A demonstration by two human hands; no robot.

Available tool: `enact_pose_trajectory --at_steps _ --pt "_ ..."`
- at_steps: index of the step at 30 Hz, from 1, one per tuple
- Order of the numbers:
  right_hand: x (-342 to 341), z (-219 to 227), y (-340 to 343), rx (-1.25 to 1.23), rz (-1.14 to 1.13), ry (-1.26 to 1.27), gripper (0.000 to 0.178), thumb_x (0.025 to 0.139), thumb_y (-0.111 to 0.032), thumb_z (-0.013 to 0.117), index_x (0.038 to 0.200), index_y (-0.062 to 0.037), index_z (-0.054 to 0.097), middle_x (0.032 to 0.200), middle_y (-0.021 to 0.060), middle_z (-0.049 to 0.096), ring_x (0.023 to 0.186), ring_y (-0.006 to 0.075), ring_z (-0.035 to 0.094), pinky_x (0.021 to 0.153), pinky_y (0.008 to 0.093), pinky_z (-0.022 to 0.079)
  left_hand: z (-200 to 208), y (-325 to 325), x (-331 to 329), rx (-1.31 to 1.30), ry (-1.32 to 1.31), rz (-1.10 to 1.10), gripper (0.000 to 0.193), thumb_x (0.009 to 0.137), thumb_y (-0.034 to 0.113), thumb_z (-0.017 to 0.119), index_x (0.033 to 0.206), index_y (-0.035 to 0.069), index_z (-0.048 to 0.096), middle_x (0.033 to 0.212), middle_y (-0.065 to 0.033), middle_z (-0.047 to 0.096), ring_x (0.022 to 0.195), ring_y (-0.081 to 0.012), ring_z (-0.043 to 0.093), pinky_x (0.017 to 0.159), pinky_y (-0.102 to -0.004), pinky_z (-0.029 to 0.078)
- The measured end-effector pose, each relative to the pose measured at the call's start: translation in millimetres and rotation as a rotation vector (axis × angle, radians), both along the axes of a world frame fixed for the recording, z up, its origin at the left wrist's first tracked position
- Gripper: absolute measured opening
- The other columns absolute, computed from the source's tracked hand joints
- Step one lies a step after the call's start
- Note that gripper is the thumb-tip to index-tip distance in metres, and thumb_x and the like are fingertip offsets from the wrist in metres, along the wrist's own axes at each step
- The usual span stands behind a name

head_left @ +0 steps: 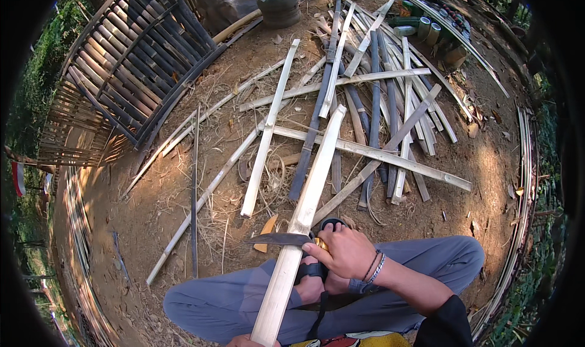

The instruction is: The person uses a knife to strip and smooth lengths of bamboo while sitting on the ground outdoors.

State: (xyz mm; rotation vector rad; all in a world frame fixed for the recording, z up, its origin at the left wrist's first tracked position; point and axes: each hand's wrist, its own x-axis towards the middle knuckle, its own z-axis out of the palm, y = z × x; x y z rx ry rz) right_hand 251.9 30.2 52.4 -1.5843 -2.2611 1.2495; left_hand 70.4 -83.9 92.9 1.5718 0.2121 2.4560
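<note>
A long, pale split bamboo strip [281,286] slants away from my lap toward the pile in front of me. At the lower edge of the view, my left hand [242,341] grips its near end; only a small part of that hand shows. My right hand [350,249] is closed round the yellowish handle of a knife [277,239]. The knife's dark, curved blade lies crosswise over the strip, touching it about midway and pointing left. Just beyond the blade, a small orange-brown curved piece [265,232] lies on the ground, partly hidden by it.
Bamboo strips [365,149], pale and dark, lie crossed in a loose pile ahead. Thin shavings [234,134] litter the soil. A bamboo rack [131,60] stands at the far left. Cut bamboo tubes [425,27] sit far right. My crossed legs [225,301] frame the work.
</note>
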Motion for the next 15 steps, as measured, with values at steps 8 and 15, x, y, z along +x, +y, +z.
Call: enact_pose_trajectory --at_steps 8,15 --pt "0 -2 -26 0.041 0.021 0.002 0.054 0.094 -0.052 0.045 0.08 -0.0025 0.062 0.065 0.0219 0.062 0.062 0.0404 0.063 0.057 0.0477 0.051 2 -9 2 -0.001 -0.017 0.086 0.032 0.077 0.027 0.066 0.07 0.014 0.038 0.052 0.0044 0.04 0.045 -0.0088 0.039 0.043 -0.025 0.03" --pt "-2 -1 -34 0.034 -0.034 0.015 0.061 0.093 -0.059 0.043 0.08 -0.0024 0.064 0.055 0.0219 0.059 0.061 0.0404 0.064 0.057 0.0488 0.052 -1 2 1 0.054 -0.04 0.122 0.033 0.079 0.031 0.063 0.072 0.013 0.037 0.055 0.0042 0.037 0.048 -0.0088 0.035 0.047 -0.0242 0.031"
